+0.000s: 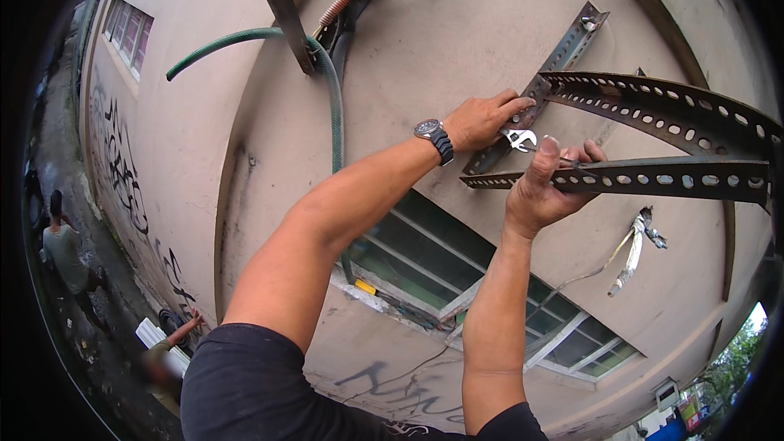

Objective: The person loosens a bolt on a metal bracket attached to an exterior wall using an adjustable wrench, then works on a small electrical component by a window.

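My left hand (482, 120), with a dark wristwatch (435, 137) on its wrist, is closed beside the slanting perforated steel bar (563, 53) against the wall; its index finger reaches onto the metal. The silver head of an adjustable wrench (519, 140) shows just under that hand, its handle mostly hidden by the hand. My right hand (541, 192) is wrapped around the lower perforated angle bar (661, 178), thumb in front and fingertips showing above it. Its thumb is close to the wrench head. What lies between those fingers is hard to make out.
An upper angle bar (653, 102) juts out to the right. A green hose (336, 106) hangs beside another steel bracket (282, 12). Below are a louvred window (433, 245) and a taped cable end (629, 257). Two people, one in a grey shirt (67, 253), are far below on the left.
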A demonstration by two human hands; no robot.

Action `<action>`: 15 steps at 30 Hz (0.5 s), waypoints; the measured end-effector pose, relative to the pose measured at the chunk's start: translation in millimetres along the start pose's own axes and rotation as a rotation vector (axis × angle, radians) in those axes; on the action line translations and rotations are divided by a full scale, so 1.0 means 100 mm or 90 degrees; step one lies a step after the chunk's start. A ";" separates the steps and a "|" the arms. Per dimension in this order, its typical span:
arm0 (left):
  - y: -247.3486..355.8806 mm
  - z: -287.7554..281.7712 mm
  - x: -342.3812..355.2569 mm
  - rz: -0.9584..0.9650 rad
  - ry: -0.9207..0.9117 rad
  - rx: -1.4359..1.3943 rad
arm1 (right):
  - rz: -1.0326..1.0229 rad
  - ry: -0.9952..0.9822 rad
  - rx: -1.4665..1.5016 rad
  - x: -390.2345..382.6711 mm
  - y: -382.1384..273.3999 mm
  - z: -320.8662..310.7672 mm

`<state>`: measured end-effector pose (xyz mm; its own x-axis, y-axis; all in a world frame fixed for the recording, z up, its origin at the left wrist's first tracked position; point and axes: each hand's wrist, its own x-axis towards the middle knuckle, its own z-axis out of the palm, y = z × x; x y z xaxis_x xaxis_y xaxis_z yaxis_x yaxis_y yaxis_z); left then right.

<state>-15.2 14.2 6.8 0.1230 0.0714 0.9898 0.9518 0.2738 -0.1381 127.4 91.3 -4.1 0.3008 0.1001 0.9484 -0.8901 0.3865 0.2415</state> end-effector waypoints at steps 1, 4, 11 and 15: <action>-0.03 0.02 -0.01 0.011 -0.020 0.013 | -0.001 0.001 -0.010 0.00 -0.01 0.00; -0.13 0.03 -0.02 0.010 -0.066 0.049 | -0.007 0.006 -0.033 0.01 -0.05 0.04; -0.01 0.09 -0.02 -0.054 -0.013 0.026 | 0.018 -0.003 0.006 -0.01 -0.09 0.07; -0.10 0.04 -0.02 0.029 -0.056 0.058 | -0.015 0.014 -0.039 -0.01 -0.06 0.05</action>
<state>-26.4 14.6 5.7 0.1370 0.1679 0.9762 0.9161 0.3535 -0.1893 130.5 84.3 -5.8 0.3294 0.1097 0.9378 -0.8600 0.4449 0.2500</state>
